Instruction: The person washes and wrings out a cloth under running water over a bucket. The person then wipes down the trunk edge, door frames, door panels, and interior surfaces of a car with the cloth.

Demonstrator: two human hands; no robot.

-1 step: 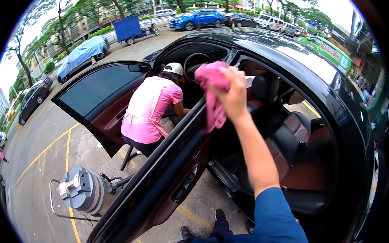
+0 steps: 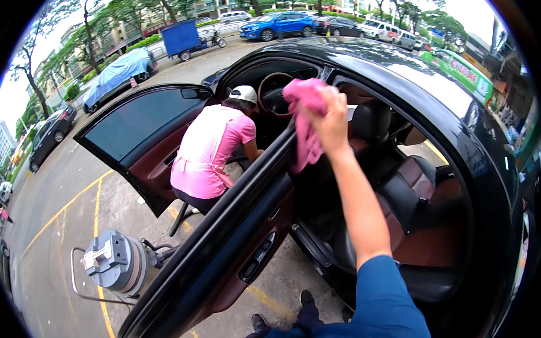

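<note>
My right hand (image 2: 331, 121) is closed round a bunched pink cloth (image 2: 305, 97), and part of the cloth hangs down below my fingers. The cloth is at the upper end of the frame of the open black rear car door (image 2: 219, 227); whether it touches the frame I cannot tell. My bare right forearm reaches up from a blue sleeve, in front of the rear doorway. Behind the door frame the dark red and black rear seat (image 2: 427, 236) shows. My left hand is out of view.
A person in a pink top and cap (image 2: 208, 148) leans into the front doorway, beside the open front door (image 2: 148, 127). A grey wet-dry vacuum (image 2: 118, 262) with a hose stands on the pavement to the left. Parked vehicles, among them a blue car (image 2: 277, 26), line the far side.
My right hand and the cloth have shifted slightly up and to the right. My grip on the cloth is the same.
</note>
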